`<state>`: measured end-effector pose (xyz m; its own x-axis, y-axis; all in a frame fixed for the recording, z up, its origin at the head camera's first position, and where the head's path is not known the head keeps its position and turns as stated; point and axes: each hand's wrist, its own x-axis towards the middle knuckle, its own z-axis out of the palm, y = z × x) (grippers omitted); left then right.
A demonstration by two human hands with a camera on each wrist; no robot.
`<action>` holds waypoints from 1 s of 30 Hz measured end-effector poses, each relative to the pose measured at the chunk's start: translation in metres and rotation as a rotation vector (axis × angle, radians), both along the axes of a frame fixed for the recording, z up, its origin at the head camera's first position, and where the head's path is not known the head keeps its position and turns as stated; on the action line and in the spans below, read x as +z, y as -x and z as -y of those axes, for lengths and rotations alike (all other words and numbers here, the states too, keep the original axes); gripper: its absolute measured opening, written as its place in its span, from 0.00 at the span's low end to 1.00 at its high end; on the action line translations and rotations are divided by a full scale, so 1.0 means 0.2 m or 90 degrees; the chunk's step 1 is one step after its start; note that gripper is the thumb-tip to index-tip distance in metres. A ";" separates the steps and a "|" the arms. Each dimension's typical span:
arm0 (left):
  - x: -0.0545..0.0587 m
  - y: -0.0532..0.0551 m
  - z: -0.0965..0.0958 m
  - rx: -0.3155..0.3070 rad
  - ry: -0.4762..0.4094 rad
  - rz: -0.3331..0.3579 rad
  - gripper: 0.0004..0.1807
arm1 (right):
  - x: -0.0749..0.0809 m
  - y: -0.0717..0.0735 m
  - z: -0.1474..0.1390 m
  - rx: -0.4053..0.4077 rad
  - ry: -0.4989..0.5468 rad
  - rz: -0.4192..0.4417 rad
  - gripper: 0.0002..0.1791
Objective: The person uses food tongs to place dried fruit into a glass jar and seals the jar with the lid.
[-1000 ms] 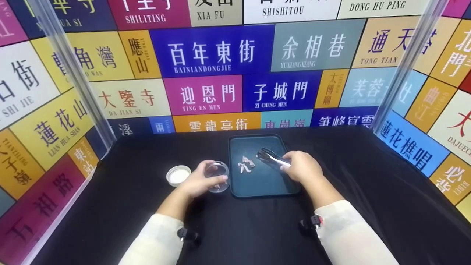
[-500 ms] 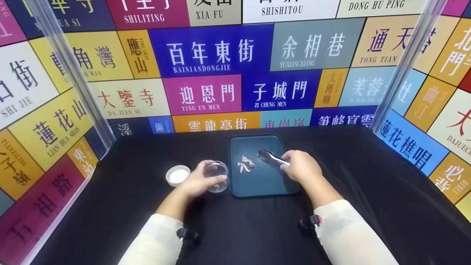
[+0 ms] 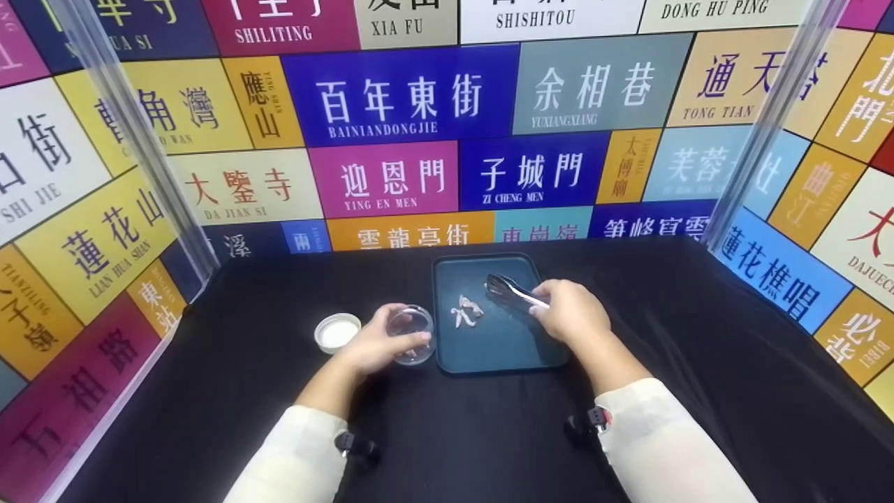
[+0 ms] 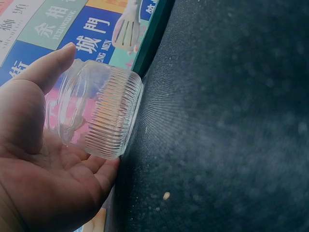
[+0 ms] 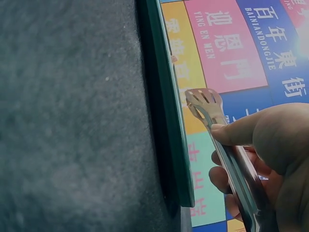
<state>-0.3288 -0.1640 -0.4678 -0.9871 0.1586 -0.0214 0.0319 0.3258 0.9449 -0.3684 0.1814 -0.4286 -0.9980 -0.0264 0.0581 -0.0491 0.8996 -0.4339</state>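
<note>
My left hand [image 3: 374, 342] grips a clear ribbed glass jar [image 4: 111, 111], thumb on one side and fingers round the other. The jar stands upright on the black cloth beside the left edge of a dark green tray [image 3: 503, 353]. Something small and pinkish shows low inside it. My right hand [image 3: 574, 311] holds metal tongs [image 5: 241, 179] with slotted heads, which point left over the tray. The heads lie close together, with no piece visible between them. Several pale pinkish pieces [image 3: 464, 312] lie in a small heap on the tray, left of the tongs.
A round white lid [image 3: 338, 333] lies on the black cloth [image 3: 461, 433], left of the left hand. Behind the table rises a wall [image 3: 419, 91] of coloured signs, with clear upright strips at the left and right corners. A small crumb [image 4: 166, 195] lies near the jar.
The tongs' heads have shifted slightly away and up, and the right hand has risen a little. My left hand and the jar have stayed in place.
</note>
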 end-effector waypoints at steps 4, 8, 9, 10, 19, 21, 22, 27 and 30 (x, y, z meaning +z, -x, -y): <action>0.00 0.00 0.00 0.000 -0.003 0.003 0.49 | 0.01 -0.01 0.02 -0.002 0.005 -0.008 0.22; 0.00 0.00 0.00 0.001 -0.010 0.005 0.48 | 0.03 -0.01 0.04 -0.005 0.007 -0.011 0.21; 0.00 0.00 0.01 0.001 -0.010 0.006 0.48 | 0.03 -0.02 0.05 -0.006 0.009 -0.011 0.21; 0.00 0.00 0.01 0.000 -0.011 0.007 0.48 | 0.03 -0.02 0.05 -0.004 0.008 -0.013 0.21; 0.00 0.00 0.00 -0.002 -0.015 -0.001 0.48 | 0.05 -0.03 0.06 0.002 0.013 -0.019 0.22; 0.00 0.00 0.00 -0.003 -0.016 -0.002 0.48 | 0.05 -0.03 0.07 0.004 0.012 -0.020 0.22; 0.00 0.00 0.00 -0.004 -0.016 -0.003 0.48 | 0.05 -0.04 0.07 0.004 0.012 -0.022 0.22; -0.01 0.00 0.00 -0.007 -0.017 -0.004 0.48 | 0.06 -0.05 0.08 0.012 0.012 -0.036 0.21; -0.01 0.01 0.00 -0.007 -0.015 -0.004 0.48 | 0.07 -0.06 0.10 0.018 0.009 -0.046 0.20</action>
<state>-0.3301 -0.1649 -0.4691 -0.9855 0.1693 -0.0108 0.0417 0.3034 0.9519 -0.3568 0.1620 -0.4143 -0.9899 -0.0534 0.1311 -0.1063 0.8916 -0.4403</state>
